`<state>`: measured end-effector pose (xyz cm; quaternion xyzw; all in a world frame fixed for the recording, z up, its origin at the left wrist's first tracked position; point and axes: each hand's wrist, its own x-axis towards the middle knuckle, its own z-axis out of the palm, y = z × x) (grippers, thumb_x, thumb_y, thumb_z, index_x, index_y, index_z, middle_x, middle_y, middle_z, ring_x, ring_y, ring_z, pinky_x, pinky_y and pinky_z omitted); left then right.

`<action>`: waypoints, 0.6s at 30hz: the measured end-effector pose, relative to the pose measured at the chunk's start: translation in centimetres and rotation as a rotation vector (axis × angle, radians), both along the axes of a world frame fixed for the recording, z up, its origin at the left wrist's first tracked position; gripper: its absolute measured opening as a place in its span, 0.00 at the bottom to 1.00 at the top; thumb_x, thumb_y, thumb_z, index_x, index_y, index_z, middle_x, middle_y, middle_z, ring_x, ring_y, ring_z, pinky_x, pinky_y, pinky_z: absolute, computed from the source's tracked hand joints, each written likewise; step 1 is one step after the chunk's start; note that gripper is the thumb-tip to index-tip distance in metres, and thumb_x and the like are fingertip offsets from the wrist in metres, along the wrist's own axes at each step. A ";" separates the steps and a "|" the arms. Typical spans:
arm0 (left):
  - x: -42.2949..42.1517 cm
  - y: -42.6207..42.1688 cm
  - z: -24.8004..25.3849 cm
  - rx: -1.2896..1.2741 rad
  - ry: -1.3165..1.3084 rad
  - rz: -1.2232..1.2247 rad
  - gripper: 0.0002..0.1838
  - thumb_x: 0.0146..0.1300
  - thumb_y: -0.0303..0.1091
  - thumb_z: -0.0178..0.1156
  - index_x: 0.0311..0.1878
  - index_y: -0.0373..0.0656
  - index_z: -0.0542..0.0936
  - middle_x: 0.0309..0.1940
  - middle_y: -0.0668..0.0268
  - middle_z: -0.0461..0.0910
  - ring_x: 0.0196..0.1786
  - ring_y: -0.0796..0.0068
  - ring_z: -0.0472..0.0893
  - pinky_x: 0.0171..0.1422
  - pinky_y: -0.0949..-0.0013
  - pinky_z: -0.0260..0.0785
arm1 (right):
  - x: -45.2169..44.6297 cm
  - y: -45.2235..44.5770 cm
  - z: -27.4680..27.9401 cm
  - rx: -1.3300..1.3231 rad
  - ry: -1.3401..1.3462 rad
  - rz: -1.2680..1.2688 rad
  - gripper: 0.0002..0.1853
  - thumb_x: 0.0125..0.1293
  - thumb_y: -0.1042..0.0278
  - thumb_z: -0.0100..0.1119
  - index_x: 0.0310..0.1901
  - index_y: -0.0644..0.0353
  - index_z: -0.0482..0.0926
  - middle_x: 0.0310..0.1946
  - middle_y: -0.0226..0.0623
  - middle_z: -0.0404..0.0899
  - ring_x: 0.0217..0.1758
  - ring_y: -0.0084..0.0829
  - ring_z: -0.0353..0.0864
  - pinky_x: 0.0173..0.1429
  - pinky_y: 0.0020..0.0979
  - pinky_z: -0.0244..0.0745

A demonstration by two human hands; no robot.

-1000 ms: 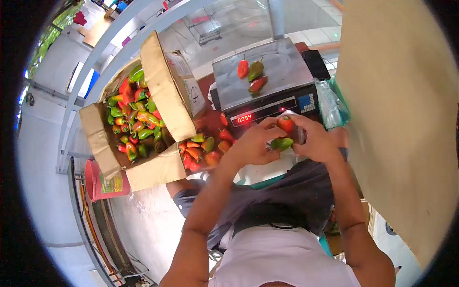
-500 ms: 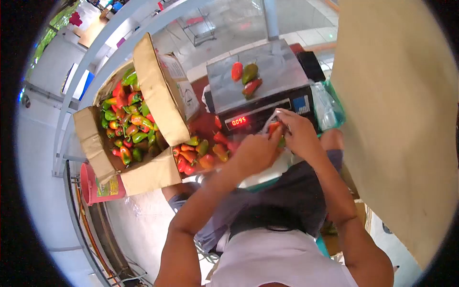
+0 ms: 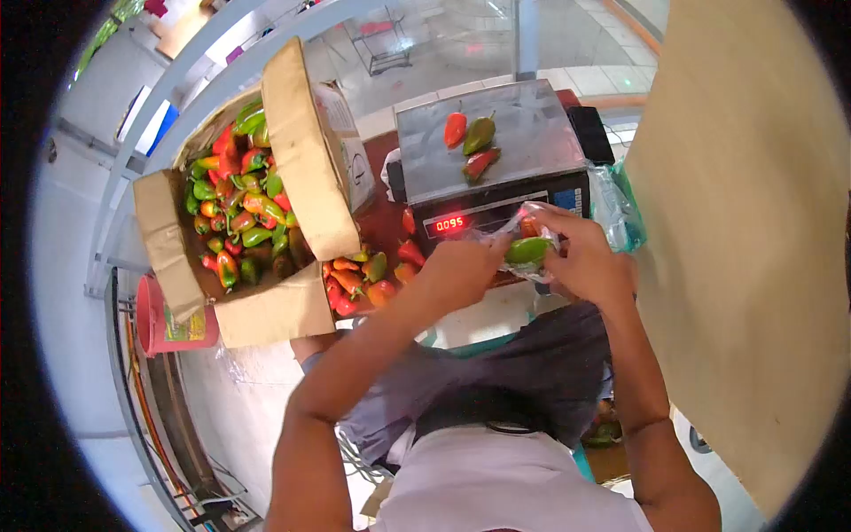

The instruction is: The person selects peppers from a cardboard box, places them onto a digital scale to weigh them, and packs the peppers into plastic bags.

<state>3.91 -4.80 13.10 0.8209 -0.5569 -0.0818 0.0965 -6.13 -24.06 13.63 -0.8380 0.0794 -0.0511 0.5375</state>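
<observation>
In front of the digital scale (image 3: 487, 146), my left hand (image 3: 465, 270) and my right hand (image 3: 589, 257) hold a clear plastic bag between them. Inside the bag a green pepper (image 3: 529, 251) shows, with a bit of an orange-red one above it. Both hands are closed on the plastic, the left at its left side and the right at its right side. Three peppers lie on the scale's metal plate: a red pepper (image 3: 455, 130), a dark green pepper (image 3: 480, 135) and a reddish-brown pepper (image 3: 481, 164). The red display reads 0.095.
An open cardboard box (image 3: 306, 151) full of red and green peppers stands left of the scale. Loose peppers (image 3: 350, 282) lie beside it on the table. Clear plastic bags (image 3: 612, 208) hang at the scale's right. A large brown board (image 3: 745, 222) fills the right side.
My hands have drawn apart around the plastic bag, and the green pepper in it now shows. The camera view has shifted slightly. The peppers on the scale stay put.
</observation>
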 end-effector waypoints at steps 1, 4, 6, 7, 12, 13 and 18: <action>0.6 0.2 -0.2 0.043 -0.024 -0.060 0.26 0.58 0.36 0.67 0.58 0.38 0.73 0.34 0.55 0.84 0.36 0.52 0.87 0.36 0.52 0.78 | 0.2 -0.1 0.4 0.023 0.017 0.016 0.32 0.55 0.89 0.54 0.66 0.64 0.76 0.69 0.45 0.74 0.49 0.27 0.85 0.42 0.26 0.83; 1.5 -0.6 1.0 -0.044 -0.030 -0.074 0.22 0.59 0.37 0.67 0.54 0.38 0.76 0.35 0.55 0.84 0.37 0.52 0.87 0.37 0.52 0.79 | -0.2 0.2 0.5 0.233 -0.071 0.009 0.33 0.56 0.89 0.54 0.67 0.64 0.75 0.70 0.46 0.72 0.47 0.27 0.85 0.36 0.24 0.83; 1.6 -0.4 1.8 0.159 -0.027 -0.067 0.16 0.59 0.39 0.67 0.45 0.39 0.81 0.38 0.56 0.84 0.40 0.53 0.87 0.39 0.53 0.79 | 0.3 0.1 0.9 0.090 -0.032 0.042 0.33 0.56 0.89 0.54 0.68 0.64 0.75 0.71 0.46 0.71 0.47 0.27 0.85 0.36 0.25 0.84; 1.7 -0.5 2.5 0.040 -0.027 -0.063 0.15 0.60 0.40 0.66 0.44 0.39 0.81 0.37 0.56 0.84 0.41 0.54 0.87 0.40 0.52 0.79 | 1.0 -0.1 1.8 0.007 -0.026 0.060 0.33 0.57 0.90 0.54 0.68 0.64 0.74 0.71 0.46 0.70 0.48 0.26 0.84 0.36 0.26 0.84; 2.0 0.2 4.3 0.163 0.069 -0.100 0.13 0.62 0.39 0.62 0.46 0.43 0.82 0.36 0.56 0.85 0.42 0.54 0.87 0.46 0.52 0.79 | -0.1 -0.4 3.0 0.198 0.029 0.049 0.34 0.57 0.91 0.55 0.69 0.65 0.73 0.73 0.43 0.69 0.45 0.26 0.84 0.37 0.27 0.85; 2.0 0.3 4.7 0.038 0.040 -0.096 0.12 0.62 0.36 0.62 0.47 0.44 0.82 0.37 0.56 0.85 0.41 0.53 0.86 0.45 0.52 0.79 | -0.1 -0.3 3.8 0.209 0.036 0.051 0.34 0.57 0.91 0.55 0.69 0.65 0.73 0.73 0.42 0.68 0.45 0.26 0.84 0.37 0.26 0.84; 3.7 -0.1 4.3 -0.309 0.271 -0.254 0.14 0.59 0.29 0.64 0.49 0.45 0.85 0.37 0.56 0.85 0.40 0.54 0.85 0.49 0.54 0.77 | 0.5 -0.8 2.9 0.139 -0.056 0.062 0.35 0.56 0.90 0.57 0.69 0.64 0.73 0.74 0.40 0.68 0.48 0.24 0.83 0.37 0.24 0.82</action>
